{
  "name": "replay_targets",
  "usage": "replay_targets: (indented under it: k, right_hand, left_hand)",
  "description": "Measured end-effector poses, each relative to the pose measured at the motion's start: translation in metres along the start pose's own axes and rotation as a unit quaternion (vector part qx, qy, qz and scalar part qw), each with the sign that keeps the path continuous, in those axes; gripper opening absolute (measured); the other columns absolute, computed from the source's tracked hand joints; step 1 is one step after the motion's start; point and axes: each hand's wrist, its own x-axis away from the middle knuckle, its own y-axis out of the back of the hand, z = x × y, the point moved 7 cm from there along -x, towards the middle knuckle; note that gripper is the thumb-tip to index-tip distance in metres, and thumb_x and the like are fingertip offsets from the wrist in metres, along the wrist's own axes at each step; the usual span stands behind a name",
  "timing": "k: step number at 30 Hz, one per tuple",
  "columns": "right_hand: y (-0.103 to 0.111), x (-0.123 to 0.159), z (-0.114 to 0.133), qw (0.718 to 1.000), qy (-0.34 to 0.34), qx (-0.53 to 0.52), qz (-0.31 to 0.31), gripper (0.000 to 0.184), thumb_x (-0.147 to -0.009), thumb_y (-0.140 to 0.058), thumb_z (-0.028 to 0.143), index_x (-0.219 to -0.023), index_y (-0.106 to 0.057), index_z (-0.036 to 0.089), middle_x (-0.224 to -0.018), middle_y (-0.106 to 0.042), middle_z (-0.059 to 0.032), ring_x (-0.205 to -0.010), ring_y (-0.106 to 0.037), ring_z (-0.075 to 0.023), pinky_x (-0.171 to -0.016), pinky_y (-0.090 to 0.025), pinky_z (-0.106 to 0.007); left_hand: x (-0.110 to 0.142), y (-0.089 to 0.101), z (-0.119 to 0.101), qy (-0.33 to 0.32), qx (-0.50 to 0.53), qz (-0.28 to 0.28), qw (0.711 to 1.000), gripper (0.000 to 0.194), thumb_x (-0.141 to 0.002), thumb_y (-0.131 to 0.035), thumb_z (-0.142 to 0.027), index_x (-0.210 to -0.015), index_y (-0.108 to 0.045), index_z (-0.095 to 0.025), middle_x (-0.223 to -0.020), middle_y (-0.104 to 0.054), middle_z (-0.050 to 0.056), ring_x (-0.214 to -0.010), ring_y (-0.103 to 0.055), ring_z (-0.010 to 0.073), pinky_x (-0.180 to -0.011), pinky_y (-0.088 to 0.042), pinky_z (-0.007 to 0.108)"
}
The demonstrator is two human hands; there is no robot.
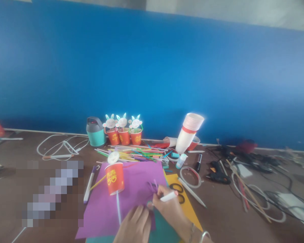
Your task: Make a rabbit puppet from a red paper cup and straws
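Observation:
My right hand [168,206] is closed around a white marker [169,196] with a pinkish end, held low over the sheets of paper. Beside it, my left hand [135,222] has its fingers bent down onto the paper, their tips close to the marker's lower end. A small pale spot shows at those fingertips, too blurred to name. Under both hands lie a purple sheet [98,216], a teal sheet [164,227] and a yellow sheet [192,212]. A red paper cup [116,180] stands on the purple sheet, with a round white face [113,157] above its rim.
Several thin coloured sticks [139,153] lie behind the sheets. Three red cups with rabbit figures [123,136] and a teal jar [95,135] line the back. Stacked white cups [188,133] lean right of them. A black glue gun [218,173] and cables lie at right.

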Motion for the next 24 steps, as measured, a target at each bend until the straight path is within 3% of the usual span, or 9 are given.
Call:
replay_targets:
  k: [7, 12, 16, 24]
  right_hand:
    - [-0.006, 0.002, -0.003, 0.999, -0.014, -0.022, 0.029, 0.028, -0.069, -0.051, 0.020, -0.055, -0.027, 0.024, -0.048, -0.032, 0.0088, -0.046, -0.050, -0.0100, -0.042, -0.032, -0.018]
    - [0.000, -0.001, -0.003, 1.000, 0.006, -0.010, -0.008, 0.027, -0.071, -0.048, 0.019, -0.054, -0.028, 0.024, -0.047, -0.030, 0.0082, -0.045, -0.037, -0.0095, -0.043, -0.029, -0.021]
    - [0.003, -0.003, -0.003, 0.999, 0.018, 0.004, -0.032, 0.028, -0.071, -0.047, 0.018, -0.053, -0.026, 0.024, -0.048, -0.029, 0.0081, -0.046, -0.031, -0.0096, -0.045, -0.028, -0.022]
    - [0.002, 0.001, 0.003, 1.000, 0.011, -0.006, -0.006, 0.027, -0.073, -0.049, 0.021, -0.055, -0.028, 0.024, -0.048, -0.032, 0.0073, -0.045, -0.048, -0.0116, -0.037, -0.024, -0.020]
  left_hand:
    - [0.003, -0.005, -0.001, -0.002, 0.001, 0.005, 1.000, 0.024, -0.092, -0.042, -0.024, -0.096, -0.065, -0.014, -0.097, -0.065, 0.006, -0.096, -0.051, 0.0208, -0.084, -0.039, 0.031]
    - [0.002, -0.007, -0.001, -0.007, 0.000, 0.041, 0.999, 0.025, -0.092, -0.044, -0.025, -0.101, -0.064, -0.014, -0.098, -0.064, 0.007, -0.095, -0.051, 0.0208, -0.082, -0.039, 0.031]
    - [0.000, 0.000, 0.000, 0.004, 0.009, 0.013, 1.000, 0.026, -0.092, -0.041, -0.024, -0.102, -0.064, -0.013, -0.094, -0.064, 0.006, -0.091, -0.051, 0.0198, -0.081, -0.039, 0.030]
    - [0.001, -0.003, -0.002, 0.002, 0.001, 0.013, 1.000, 0.026, -0.092, -0.042, -0.023, -0.101, -0.063, -0.013, -0.096, -0.064, 0.007, -0.094, -0.051, 0.0206, -0.083, -0.039, 0.031]
